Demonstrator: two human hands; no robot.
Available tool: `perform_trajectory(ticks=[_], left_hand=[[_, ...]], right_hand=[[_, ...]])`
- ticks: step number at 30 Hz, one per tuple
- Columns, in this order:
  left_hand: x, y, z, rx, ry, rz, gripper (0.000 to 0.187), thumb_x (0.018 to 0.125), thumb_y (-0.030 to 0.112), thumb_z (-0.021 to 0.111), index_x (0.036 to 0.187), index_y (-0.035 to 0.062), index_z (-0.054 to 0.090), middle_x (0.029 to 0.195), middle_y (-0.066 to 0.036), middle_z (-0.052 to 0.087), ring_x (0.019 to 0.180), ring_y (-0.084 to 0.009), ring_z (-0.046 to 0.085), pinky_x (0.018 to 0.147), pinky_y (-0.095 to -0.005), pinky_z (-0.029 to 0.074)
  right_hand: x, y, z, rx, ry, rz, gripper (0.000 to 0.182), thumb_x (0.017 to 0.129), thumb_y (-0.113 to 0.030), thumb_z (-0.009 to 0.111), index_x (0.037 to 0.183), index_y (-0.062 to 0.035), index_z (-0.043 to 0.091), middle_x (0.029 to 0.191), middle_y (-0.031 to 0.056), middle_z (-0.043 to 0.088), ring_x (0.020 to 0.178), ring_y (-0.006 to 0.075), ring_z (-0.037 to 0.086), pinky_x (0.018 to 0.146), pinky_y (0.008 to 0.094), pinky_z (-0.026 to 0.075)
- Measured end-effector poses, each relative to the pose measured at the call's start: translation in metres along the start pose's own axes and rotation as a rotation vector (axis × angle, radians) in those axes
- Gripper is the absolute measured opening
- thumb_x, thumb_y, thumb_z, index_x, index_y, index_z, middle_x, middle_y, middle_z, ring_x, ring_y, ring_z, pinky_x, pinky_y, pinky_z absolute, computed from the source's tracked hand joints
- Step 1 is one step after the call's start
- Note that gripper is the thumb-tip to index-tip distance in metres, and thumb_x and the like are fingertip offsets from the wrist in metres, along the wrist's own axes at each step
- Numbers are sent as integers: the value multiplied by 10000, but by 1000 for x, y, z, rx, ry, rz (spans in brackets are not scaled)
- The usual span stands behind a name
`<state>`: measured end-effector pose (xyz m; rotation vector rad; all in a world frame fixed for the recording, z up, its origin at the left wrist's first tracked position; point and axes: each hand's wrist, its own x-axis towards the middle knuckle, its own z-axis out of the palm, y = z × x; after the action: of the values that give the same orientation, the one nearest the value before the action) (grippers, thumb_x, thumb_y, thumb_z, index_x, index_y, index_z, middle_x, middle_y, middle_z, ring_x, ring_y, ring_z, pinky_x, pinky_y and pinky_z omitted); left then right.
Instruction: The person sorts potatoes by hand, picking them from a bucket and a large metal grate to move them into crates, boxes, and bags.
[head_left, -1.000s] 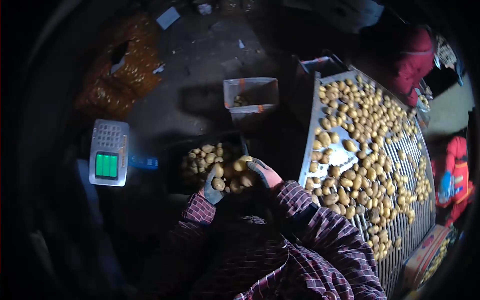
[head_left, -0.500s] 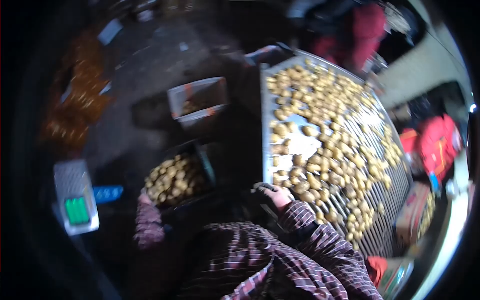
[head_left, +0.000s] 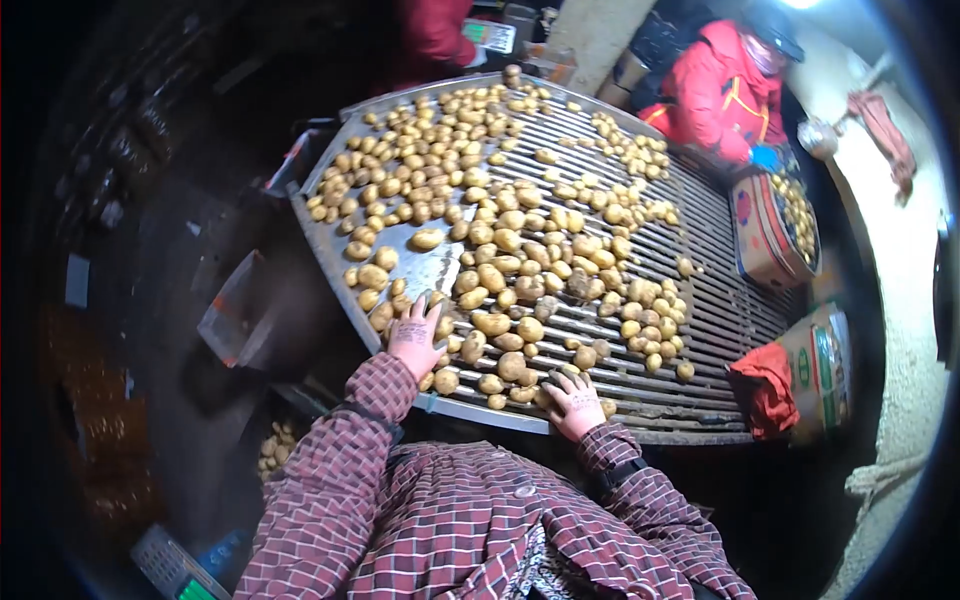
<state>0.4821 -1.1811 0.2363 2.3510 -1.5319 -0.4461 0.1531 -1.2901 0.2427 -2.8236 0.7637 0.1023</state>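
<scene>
Many potatoes (head_left: pixel 507 241) lie spread over a slatted metal sorting table (head_left: pixel 715 330). At the table's near left edge, my left hand (head_left: pixel 415 340) rests among potatoes with its fingers apart. My right hand (head_left: pixel 576 405) reaches over the near edge beside several potatoes, its fingers stretched out and the tips partly hidden. Both hands wear thin gloves with dark printing and darker fingertips. I see no potato gripped in either hand.
Across the table, a co-worker in a red jacket (head_left: pixel 712 90) is by a cardboard box of potatoes (head_left: pixel 765 230). A sack with a red cloth (head_left: pixel 768 385) stands at right. Left, on the floor, are a white crate (head_left: pixel 232 315), more potatoes (head_left: pixel 276 448) and a scale (head_left: pixel 170 560).
My view has swung right towards the table. My left hand has left the crate of potatoes on the floor and is now on the table; my right hand has moved along the near edge.
</scene>
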Motion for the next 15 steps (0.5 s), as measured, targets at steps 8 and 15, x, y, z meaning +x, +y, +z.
perform_trajectory(ticks=[8,15], left_hand=[[75,33,6,97,-101,-163,692,745,446,696,1331,159,466,1276,-108,499,1137,-340,497,943,-471,425],[119,51,27,129,-146,-32,850,660,334,808,1342,52,387,1279,-160,462,1162,-343,486,977,-421,431]], right_hand=[[-50,48,-29,462,61,430,278,822,-203,639,1085,-117,671,1247,110,582,1164,313,529,996,388,424],[17,68,-53,461,4,295,304,836,-260,625,1089,-93,655,1051,127,651,995,297,609,879,384,488]])
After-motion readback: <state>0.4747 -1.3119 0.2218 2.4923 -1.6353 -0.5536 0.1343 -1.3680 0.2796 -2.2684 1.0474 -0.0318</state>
